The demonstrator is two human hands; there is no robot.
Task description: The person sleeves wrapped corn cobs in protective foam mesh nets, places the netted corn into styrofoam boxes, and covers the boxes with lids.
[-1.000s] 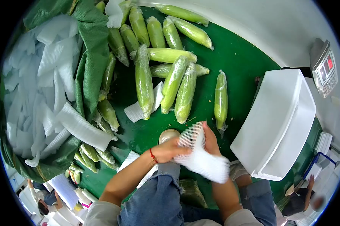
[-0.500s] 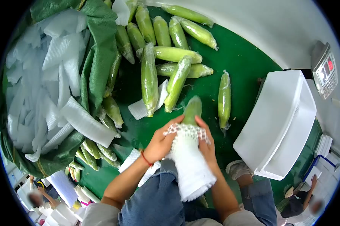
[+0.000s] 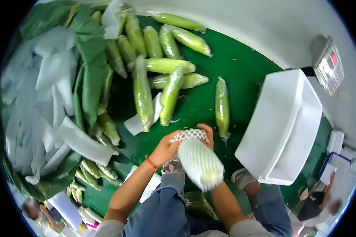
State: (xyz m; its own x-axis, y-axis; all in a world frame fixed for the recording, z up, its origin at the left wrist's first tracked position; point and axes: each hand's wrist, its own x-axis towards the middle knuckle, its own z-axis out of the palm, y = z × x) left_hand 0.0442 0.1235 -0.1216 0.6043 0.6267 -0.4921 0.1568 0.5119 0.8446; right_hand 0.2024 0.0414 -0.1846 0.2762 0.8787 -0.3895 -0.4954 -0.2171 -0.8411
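Note:
A white foam net sleeve sits around a corn cob between my hands, its open-mesh end at the top and green showing through it. My left hand, with a red string at the wrist, grips the sleeve's upper left edge. On the upper right side my right hand is closed on the same sleeve, partly hidden behind it. Plastic-wrapped corn cobs lie above my hands, two of them over a loose white foam sleeve. A single wrapped cob lies to the right.
A green sack full of foam sleeves stands at the left, more cobs beside it. At the right are a white bin and a scale. Another person is at the lower right, and one more at the lower left.
One wrapped cob has left the group above my hands and now sits inside the sleeve, which was empty a second ago. The sleeve's lower end now bulges around it.

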